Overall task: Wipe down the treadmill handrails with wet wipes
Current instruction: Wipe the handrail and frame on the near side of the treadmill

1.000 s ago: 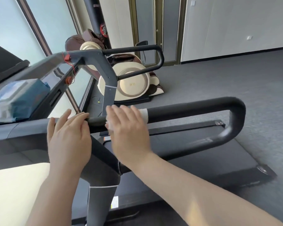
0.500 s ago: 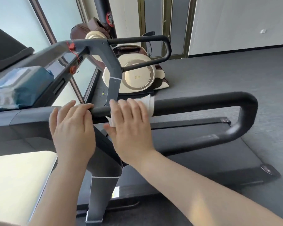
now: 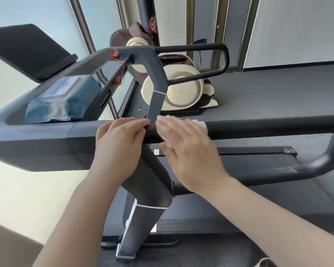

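We had both hands on the near handrail [image 3: 258,130] of the treadmill, close to where the black foam bar meets the grey upright [image 3: 143,199]. Our left hand [image 3: 120,145] lay on the inner end of the bar, its fingers bent over the top of the rail and gripping it. Our right hand [image 3: 187,151] was just beside it, almost touching, with straight fingers laid flat and pressing a white wet wipe [image 3: 201,125] against the bar; the hand looked slightly blurred. Only an edge of the wipe showed, peeking out beyond the right fingertips and draped over the top of the rail.

Past our right hand the handrail ran on and curved down into a loop. Beyond both hands stood the far handrail [image 3: 201,48], a matching black loop on its own grey post. Beyond our left hand, on the console tray [image 3: 17,120], sat a blue pack of wipes [image 3: 66,101], well apart from our fingers. Farther off past the far rail was a cream and brown massage chair [image 3: 181,91] on the grey carpet [image 3: 278,93].
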Available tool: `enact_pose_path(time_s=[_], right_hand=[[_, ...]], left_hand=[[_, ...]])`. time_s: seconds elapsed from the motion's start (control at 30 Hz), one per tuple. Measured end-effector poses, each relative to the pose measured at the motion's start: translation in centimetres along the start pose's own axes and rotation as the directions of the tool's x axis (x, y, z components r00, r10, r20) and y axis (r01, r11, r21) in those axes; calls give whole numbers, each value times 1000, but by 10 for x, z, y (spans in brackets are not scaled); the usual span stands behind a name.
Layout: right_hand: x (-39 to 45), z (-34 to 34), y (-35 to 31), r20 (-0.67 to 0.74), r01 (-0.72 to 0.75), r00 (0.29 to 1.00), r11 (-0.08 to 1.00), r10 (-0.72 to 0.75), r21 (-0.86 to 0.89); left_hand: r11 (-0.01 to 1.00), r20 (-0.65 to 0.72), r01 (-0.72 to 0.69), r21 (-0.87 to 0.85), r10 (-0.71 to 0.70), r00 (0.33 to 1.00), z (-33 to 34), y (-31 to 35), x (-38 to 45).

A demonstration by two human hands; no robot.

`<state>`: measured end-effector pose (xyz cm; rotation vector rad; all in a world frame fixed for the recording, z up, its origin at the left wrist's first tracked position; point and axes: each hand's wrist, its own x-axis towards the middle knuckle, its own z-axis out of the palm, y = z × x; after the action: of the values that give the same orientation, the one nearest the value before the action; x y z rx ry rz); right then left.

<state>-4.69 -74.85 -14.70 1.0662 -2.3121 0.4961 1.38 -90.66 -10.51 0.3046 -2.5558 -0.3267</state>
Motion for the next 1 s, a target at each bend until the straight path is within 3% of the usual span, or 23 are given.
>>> enact_pose_path(time_s=[0.1,0.17,0.2,0.33,0.4,0.43,0.5,0.57,0.6,0.7,0.77,0.8,0.83,0.9,0.93,1.0], right_hand=[[-23,-25,58,-156,-294,946,955,285,-34],[-17,-24,61,-271,-462,859,886,434,-46],[-12,-19,49,-273,-479,849,877,452,-40],[-21,-16,41,-167,-139,977,990,135,-14],[-36,-38,97,-205,-157,966,987,160,28],[-44,-50,126,-273,-280,923,960,271,8],[-56,-67,166,-439,-548,751,837,494,5],[-48,-59,162,-496,-668,626,742,602,58],[-43,-48,150,-472,-646,654,761,592,60],[-49,-41,129,-359,-267,897,963,258,25],[-63,-60,176,-323,-169,934,985,152,-27],[-74,-67,202,-364,-271,896,963,252,1],[-83,-76,221,-392,-437,792,883,469,172],[-93,-83,247,-238,-648,439,489,866,584],[-97,-79,254,-134,-653,304,309,943,692],[-104,-72,266,-17,-575,169,112,985,810]], left_hand=[[998,-51,30,59,-27,998,8,15,-13],[995,-62,44,89,-39,997,18,30,-15],[996,-44,33,82,-29,999,24,39,-15],[994,13,-110,3,110,994,43,79,-11],[987,9,-158,-11,158,987,50,97,-10],[985,3,-173,-11,173,985,52,105,-9],[983,-13,-182,-20,182,983,58,120,-9],[982,-15,-185,-27,185,983,65,137,-9],[981,-16,-193,-29,193,981,70,147,-8],[976,-18,-215,-37,215,977,82,172,-7],[977,-21,-210,-30,209,978,87,179,-6],[979,-22,-201,-21,200,979,88,181,-6],[982,-25,-190,-14,189,982,88,182,-6],[987,-28,-159,-20,158,987,90,188,-5],[989,-24,-142,-34,141,990,91,192,-4],[992,-27,-105,-70,103,994,93,199,-3]])
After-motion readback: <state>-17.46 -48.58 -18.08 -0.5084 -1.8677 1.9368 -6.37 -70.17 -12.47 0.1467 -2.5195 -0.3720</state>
